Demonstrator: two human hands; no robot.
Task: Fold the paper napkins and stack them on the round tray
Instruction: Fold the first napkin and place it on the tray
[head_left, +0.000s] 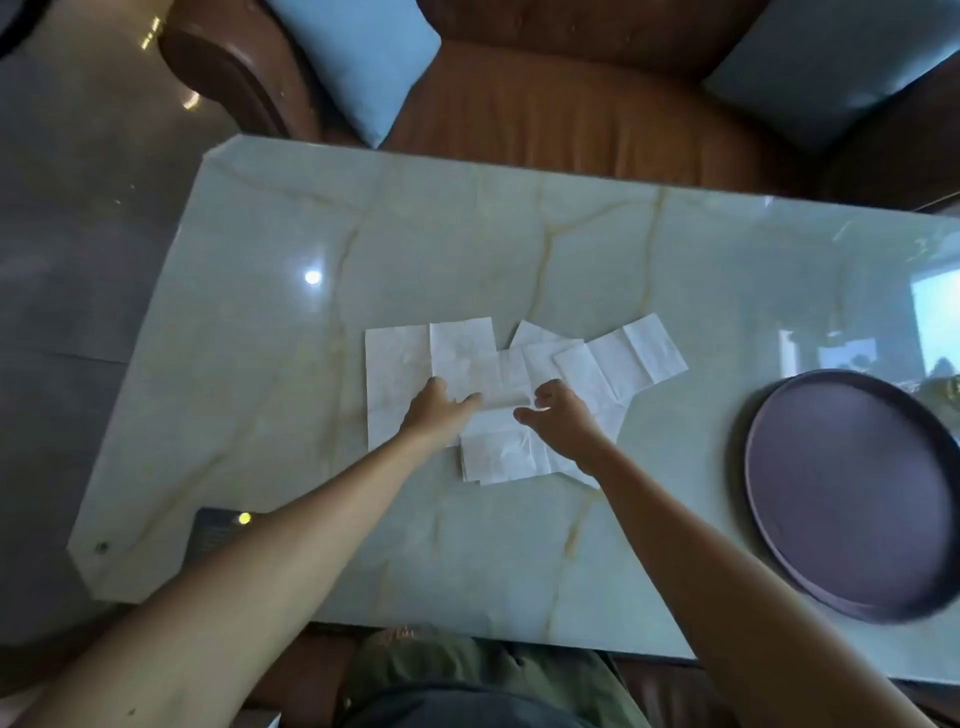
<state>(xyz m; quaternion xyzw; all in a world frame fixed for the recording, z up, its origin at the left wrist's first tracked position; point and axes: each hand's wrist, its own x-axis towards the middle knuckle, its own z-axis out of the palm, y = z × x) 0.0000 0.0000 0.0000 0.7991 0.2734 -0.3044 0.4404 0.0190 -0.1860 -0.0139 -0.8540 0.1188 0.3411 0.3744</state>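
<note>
Several white paper napkins (467, 364) lie unfolded and overlapping in the middle of the pale marble table (270, 291). My left hand (439, 413) rests flat on the left napkins, fingers spread. My right hand (563, 418) hovers over the middle napkins with fingers loosely curled, thumb and forefinger apart, holding nothing that I can see. A smaller napkin (498, 452) lies nearest me between the two wrists. The round dark tray (852, 493) sits at the table's right edge, with nothing on it.
A brown leather sofa (571, 104) with two blue cushions (358, 52) stands beyond the table's far edge. A small dark device with a lit dot (223, 525) lies at the near left of the table. My knees show below the near edge.
</note>
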